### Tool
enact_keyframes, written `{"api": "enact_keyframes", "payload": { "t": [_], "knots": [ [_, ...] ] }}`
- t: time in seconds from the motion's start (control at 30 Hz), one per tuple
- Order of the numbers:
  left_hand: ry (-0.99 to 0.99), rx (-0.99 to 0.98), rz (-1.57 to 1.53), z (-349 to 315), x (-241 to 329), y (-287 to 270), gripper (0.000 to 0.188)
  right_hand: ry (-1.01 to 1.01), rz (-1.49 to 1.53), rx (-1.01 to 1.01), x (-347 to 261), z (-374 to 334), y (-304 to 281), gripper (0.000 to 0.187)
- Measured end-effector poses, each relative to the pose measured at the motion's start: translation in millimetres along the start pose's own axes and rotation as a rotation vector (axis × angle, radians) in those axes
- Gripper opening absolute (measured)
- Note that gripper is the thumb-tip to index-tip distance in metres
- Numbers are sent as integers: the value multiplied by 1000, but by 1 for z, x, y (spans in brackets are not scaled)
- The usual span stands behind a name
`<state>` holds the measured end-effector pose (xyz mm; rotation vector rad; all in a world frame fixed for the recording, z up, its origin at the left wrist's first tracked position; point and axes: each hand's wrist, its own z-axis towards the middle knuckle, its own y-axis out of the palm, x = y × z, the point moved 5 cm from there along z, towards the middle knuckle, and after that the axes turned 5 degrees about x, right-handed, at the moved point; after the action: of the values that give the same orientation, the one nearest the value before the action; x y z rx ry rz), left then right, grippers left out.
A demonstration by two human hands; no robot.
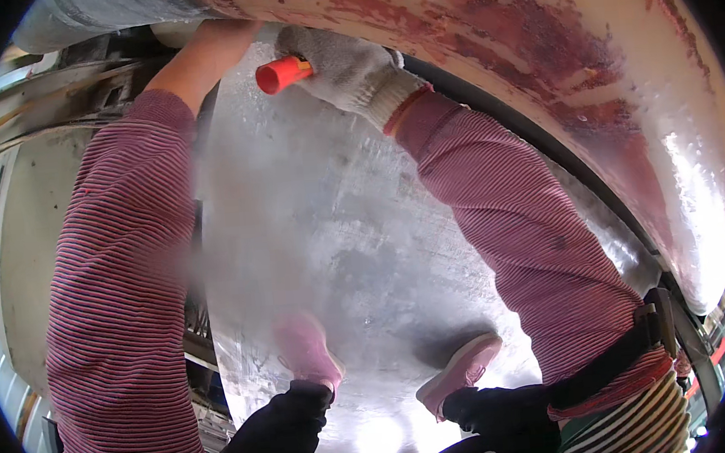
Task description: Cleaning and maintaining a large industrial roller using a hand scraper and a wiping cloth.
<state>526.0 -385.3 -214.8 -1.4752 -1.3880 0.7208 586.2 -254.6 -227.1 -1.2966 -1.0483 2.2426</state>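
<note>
My right hand (pixel 337 65), in a pale knitted glove, is closed round a tool whose bright red-orange handle end (pixel 281 74) sticks out to the left. The tool's working part is out of sight. My left hand (pixel 227 43) is bare and reaches up to the lower edge of a large curved, glossy shell (pixel 414 9). Its fingers are hidden behind that edge, so their shape cannot be seen. Cream in colour, the shell carries dark red, scraped-looking patches. At the far left it turns into a grey, rounded part (pixel 107 15).
Underfoot is a grey, scuffed sheet (pixel 354 227) with my pink shoes (pixel 467 367) on it. A dark strip (pixel 535 149) runs below the shell on the right. Frames and bars (pixel 54 97) stand at the left. A blurred haze covers part of the middle.
</note>
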Motion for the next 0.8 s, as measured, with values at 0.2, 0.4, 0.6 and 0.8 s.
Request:
{"api": "enact_keyframes", "payload": {
  "t": [0.2, 0.4, 0.6, 0.8],
  "knots": [
    [16, 49, 45, 3, 29, 17, 47, -50, 47, -60, -3, -6, -1, 21],
    [-3, 54, 54, 7, 38, 24, 47, -47, 13, -139, -5, -24, -8, 26],
    [-13, 74, 66, 11, 34, 12, 46, -183, -235, -145, -11, -48, -34, 22],
    [46, 92, 70, 21, 39, 25, 46, -247, -133, 6, -8, -53, -45, 19]
  ]
}}
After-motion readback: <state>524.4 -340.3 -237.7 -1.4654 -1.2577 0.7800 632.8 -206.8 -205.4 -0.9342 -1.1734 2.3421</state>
